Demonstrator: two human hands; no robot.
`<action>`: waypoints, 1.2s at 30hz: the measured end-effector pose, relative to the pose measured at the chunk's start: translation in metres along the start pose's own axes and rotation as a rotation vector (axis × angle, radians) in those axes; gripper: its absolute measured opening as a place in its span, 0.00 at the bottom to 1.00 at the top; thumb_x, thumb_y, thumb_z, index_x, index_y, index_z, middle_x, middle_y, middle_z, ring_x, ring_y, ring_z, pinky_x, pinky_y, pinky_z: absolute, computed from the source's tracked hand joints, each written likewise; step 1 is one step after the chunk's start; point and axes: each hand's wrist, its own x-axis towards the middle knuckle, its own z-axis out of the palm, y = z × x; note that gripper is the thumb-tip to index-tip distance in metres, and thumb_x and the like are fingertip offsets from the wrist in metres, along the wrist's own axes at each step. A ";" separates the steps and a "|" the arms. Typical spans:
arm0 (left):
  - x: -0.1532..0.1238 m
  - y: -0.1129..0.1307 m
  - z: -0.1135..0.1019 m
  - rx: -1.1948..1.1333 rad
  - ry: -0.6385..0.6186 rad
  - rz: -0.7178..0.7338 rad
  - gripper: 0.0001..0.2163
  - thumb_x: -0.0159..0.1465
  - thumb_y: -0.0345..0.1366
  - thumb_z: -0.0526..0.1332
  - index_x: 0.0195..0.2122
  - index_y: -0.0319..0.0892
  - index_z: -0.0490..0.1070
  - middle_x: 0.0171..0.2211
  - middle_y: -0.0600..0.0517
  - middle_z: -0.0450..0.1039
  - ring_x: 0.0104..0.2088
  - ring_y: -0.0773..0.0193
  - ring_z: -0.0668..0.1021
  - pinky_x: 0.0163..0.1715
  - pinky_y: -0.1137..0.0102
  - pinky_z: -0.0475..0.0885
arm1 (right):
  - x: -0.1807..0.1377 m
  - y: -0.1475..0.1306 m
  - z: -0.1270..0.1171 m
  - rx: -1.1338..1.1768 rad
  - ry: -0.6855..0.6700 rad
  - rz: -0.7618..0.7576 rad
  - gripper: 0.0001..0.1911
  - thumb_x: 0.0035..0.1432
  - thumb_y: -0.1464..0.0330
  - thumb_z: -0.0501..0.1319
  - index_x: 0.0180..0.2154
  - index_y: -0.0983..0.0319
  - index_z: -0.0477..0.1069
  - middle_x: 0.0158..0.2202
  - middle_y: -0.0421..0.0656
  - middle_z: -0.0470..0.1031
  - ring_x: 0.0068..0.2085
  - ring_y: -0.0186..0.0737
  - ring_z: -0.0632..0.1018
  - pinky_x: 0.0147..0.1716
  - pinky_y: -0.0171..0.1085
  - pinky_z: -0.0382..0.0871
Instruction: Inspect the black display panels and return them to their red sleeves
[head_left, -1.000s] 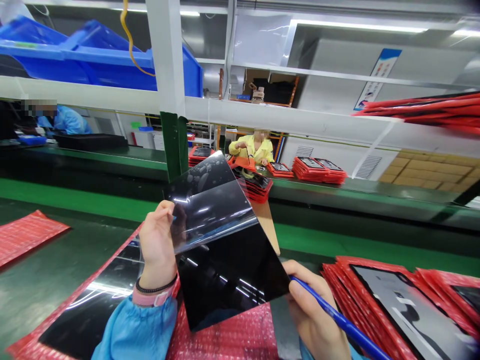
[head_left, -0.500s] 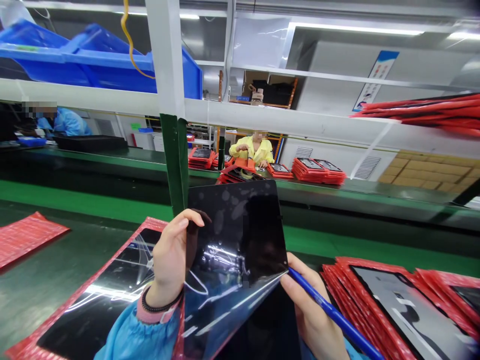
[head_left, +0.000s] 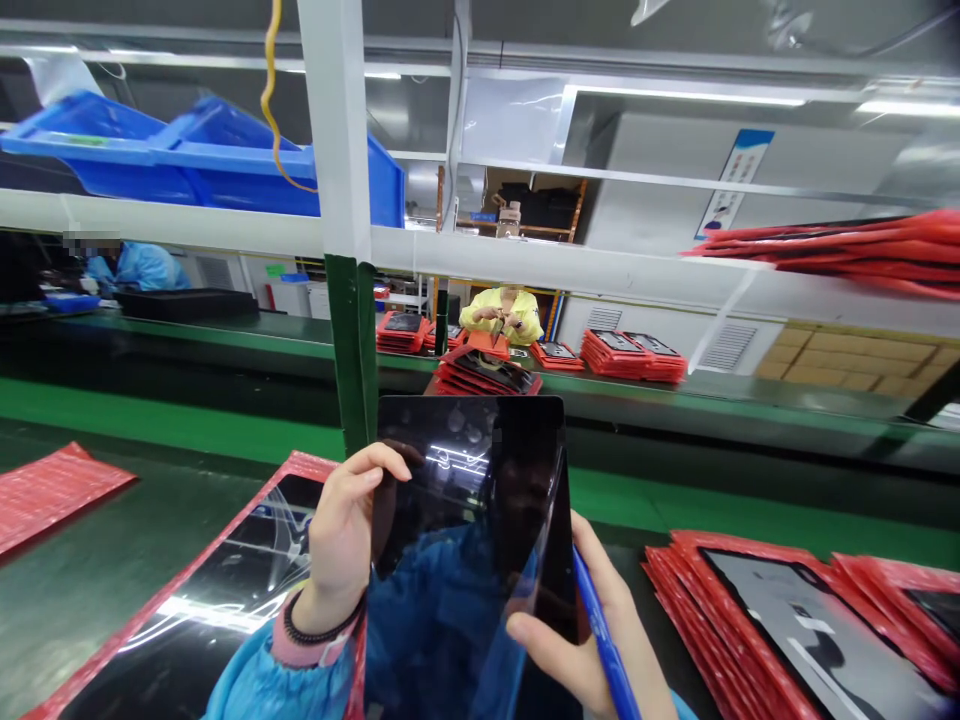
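Note:
I hold a glossy black tablet panel (head_left: 480, 500) upright in front of me, its face covered by a clear film that mirrors my blue sleeve. My left hand (head_left: 346, 535) grips the panel's left edge, thumb over the front. My right hand (head_left: 581, 635) supports the lower right edge, thumb pressed on the film, and also clasps a blue pen (head_left: 600, 640) that runs down to the right. Below the panel lies another black panel on a red bubble-wrap bag (head_left: 225, 590).
Stacked red bags with panels (head_left: 795, 630) lie at my right, a flat red bag (head_left: 52, 490) at far left on the green belt (head_left: 112, 560). A white-and-green post (head_left: 349, 300) stands ahead. Across the line a person in yellow (head_left: 502, 315) works beside more red stacks (head_left: 630, 352). Blue bins (head_left: 202, 160) sit overhead.
The panel has swung from tilted flat to upright and facing me. The lifted film has come down against its face. My right thumb moved onto the lower right corner.

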 end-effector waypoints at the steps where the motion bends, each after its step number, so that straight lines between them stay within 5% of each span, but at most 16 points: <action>1: 0.000 0.000 0.000 0.004 -0.008 0.017 0.07 0.50 0.37 0.61 0.19 0.42 0.77 0.25 0.51 0.76 0.34 0.61 0.75 0.35 0.74 0.67 | -0.001 0.002 -0.001 -0.076 0.011 -0.038 0.41 0.48 0.61 0.71 0.61 0.52 0.58 0.58 0.45 0.71 0.58 0.54 0.72 0.56 0.48 0.68; 8: -0.003 -0.001 -0.002 0.025 -0.040 0.159 0.08 0.50 0.34 0.60 0.20 0.42 0.79 0.23 0.52 0.75 0.28 0.63 0.75 0.33 0.73 0.69 | -0.004 -0.001 0.007 -0.414 0.129 -0.442 0.51 0.57 0.71 0.65 0.68 0.53 0.30 0.72 0.40 0.36 0.69 0.48 0.47 0.64 0.49 0.51; 12: -0.002 -0.004 -0.005 0.100 -0.019 0.248 0.08 0.49 0.34 0.60 0.20 0.42 0.79 0.21 0.51 0.75 0.26 0.60 0.75 0.30 0.70 0.70 | -0.001 0.000 0.007 -0.548 0.056 -0.661 0.45 0.59 0.72 0.63 0.68 0.58 0.38 0.70 0.41 0.45 0.69 0.54 0.45 0.63 0.58 0.46; 19: 0.000 -0.010 -0.005 0.215 -0.035 0.436 0.07 0.50 0.31 0.61 0.19 0.44 0.78 0.17 0.53 0.75 0.19 0.65 0.74 0.20 0.73 0.66 | 0.003 0.001 -0.003 -0.637 0.043 -0.778 0.38 0.60 0.65 0.63 0.66 0.58 0.49 0.61 0.50 0.67 0.67 0.57 0.50 0.60 0.65 0.51; 24: 0.000 -0.016 -0.010 0.243 -0.081 0.508 0.08 0.52 0.30 0.61 0.20 0.44 0.78 0.16 0.54 0.75 0.17 0.66 0.74 0.17 0.75 0.65 | 0.006 -0.003 -0.003 -0.606 0.162 -0.898 0.29 0.55 0.77 0.64 0.57 0.58 0.62 0.48 0.47 0.79 0.62 0.56 0.64 0.58 0.64 0.59; 29: -0.001 -0.021 -0.013 0.255 -0.167 0.554 0.08 0.53 0.30 0.61 0.20 0.45 0.79 0.16 0.55 0.76 0.16 0.68 0.74 0.15 0.76 0.65 | 0.006 -0.005 -0.008 -0.662 0.233 -1.022 0.21 0.49 0.84 0.64 0.43 0.59 0.69 0.41 0.39 0.83 0.59 0.54 0.70 0.57 0.71 0.56; 36: -0.003 -0.022 -0.012 0.287 -0.292 0.591 0.08 0.56 0.31 0.62 0.23 0.46 0.80 0.16 0.55 0.77 0.15 0.68 0.74 0.14 0.77 0.64 | 0.003 -0.012 -0.016 -0.777 0.276 -1.050 0.19 0.47 0.86 0.65 0.37 0.59 0.70 0.35 0.36 0.83 0.60 0.53 0.69 0.57 0.76 0.51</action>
